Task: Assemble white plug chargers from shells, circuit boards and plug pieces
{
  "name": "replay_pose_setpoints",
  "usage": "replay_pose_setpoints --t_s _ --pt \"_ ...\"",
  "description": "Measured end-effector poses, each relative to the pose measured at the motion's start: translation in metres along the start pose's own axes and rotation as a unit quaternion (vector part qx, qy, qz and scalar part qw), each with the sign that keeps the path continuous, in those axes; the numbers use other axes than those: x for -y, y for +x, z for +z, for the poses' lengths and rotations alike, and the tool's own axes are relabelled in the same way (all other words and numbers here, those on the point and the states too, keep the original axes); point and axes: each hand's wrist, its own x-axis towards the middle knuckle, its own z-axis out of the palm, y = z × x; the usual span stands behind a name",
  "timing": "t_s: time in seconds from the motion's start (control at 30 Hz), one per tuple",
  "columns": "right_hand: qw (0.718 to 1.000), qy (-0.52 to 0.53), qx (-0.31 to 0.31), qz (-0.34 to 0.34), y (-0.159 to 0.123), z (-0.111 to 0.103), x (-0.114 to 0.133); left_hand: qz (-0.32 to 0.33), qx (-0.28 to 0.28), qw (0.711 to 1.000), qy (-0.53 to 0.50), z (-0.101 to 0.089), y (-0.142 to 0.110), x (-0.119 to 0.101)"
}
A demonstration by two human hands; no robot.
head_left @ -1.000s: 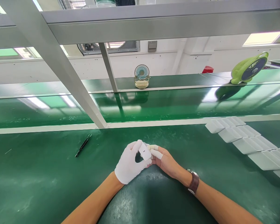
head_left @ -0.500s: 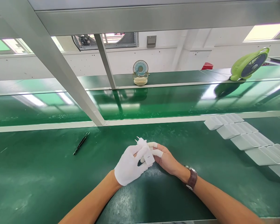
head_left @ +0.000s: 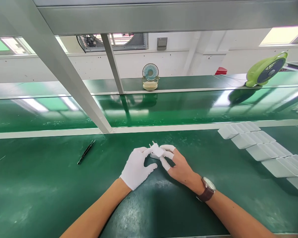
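Observation:
A white plug-in charger (head_left: 157,151) with two thin pins is held between my hands, just above the green bench, its pins pointing away from me and slightly left. My left hand (head_left: 138,168), in a white glove, has its fingers against the charger's left side, while its thumb stretches out apart from it. White finger covers sit on several fingertips of my right hand (head_left: 180,165), which pinches the charger from the right. Part of the charger is hidden by these fingertips. A watch (head_left: 207,188) is on my right wrist.
Black tweezers (head_left: 86,152) lie left on the green bench (head_left: 52,195). White divided trays (head_left: 268,150) stand in an overlapping row at the right. A metal post (head_left: 72,81) slants down to the bench's back rail. Beyond are a small fan (head_left: 150,76) and a green fan (head_left: 266,70).
The charger has been turned and moved slightly away from me, so its broad face is now foreshortened. My left thumb has come off it, and my right fingers have moved over its right side.

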Motion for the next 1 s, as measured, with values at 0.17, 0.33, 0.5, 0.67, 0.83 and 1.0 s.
replay_pose_setpoints --t_s 0.17,0.33,0.5,0.67,0.83,1.0 --pt "0.995 -0.085 0.049 -0.03 -0.0049 0.0056 -0.0047 -0.008 0.014 1.0 0.01 0.0031 0.002 0.0063" --pt "0.994 -0.093 0.054 -0.026 -0.0051 0.0084 -0.0083 -0.008 0.01 1.0 0.013 0.0052 0.0022 0.0074" --pt "0.997 -0.065 0.021 -0.02 -0.0011 0.0047 -0.0036 -0.019 0.02 1.0 0.005 0.0027 0.0019 0.0019" --pt "0.996 -0.084 0.025 -0.033 -0.0004 0.001 -0.0037 -0.006 0.014 1.0 0.001 0.0045 0.0014 0.0005" --pt "0.996 -0.064 0.051 -0.023 0.0001 0.0026 -0.0077 -0.026 0.044 0.999 0.002 0.0058 0.0046 0.0045" --pt "0.994 0.075 0.005 0.077 0.0005 0.0084 -0.0063 -0.048 0.069 0.996 -0.029 0.0027 0.0033 0.0002"
